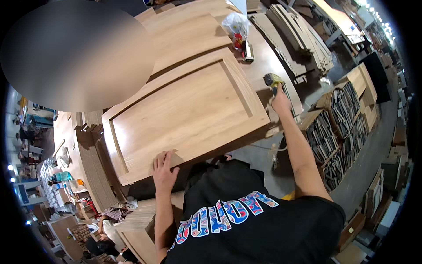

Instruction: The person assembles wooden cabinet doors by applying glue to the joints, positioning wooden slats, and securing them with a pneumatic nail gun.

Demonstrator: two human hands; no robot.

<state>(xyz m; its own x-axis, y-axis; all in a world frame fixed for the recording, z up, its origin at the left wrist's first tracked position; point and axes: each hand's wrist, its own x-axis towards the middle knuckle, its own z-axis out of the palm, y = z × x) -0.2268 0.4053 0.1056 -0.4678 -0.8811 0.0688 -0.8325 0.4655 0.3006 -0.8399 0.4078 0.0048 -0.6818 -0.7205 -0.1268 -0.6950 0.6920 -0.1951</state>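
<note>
A light wood door panel [189, 112] with a raised frame lies in front of me, on top of other boards. My left hand [164, 170] rests on its near edge, fingers stretched out and holding nothing. Off the panel's right end, my right hand [281, 102] is closed round the handle of a yellow-green and black power tool [273, 81]. It looks like a nail gun, though its kind is not clear. The tool is over the right part of the table, apart from the panel. A pale hose or cord [269, 148] runs below my right forearm.
Beyond the panel lies another wood panel [189, 39]. A plastic bag [236, 26] and a small dark box [248, 53] sit at the far right of it. Stacked strips [290, 31] stand farther right, near bins of offcuts [347, 110]. Another person [107, 235] is at lower left.
</note>
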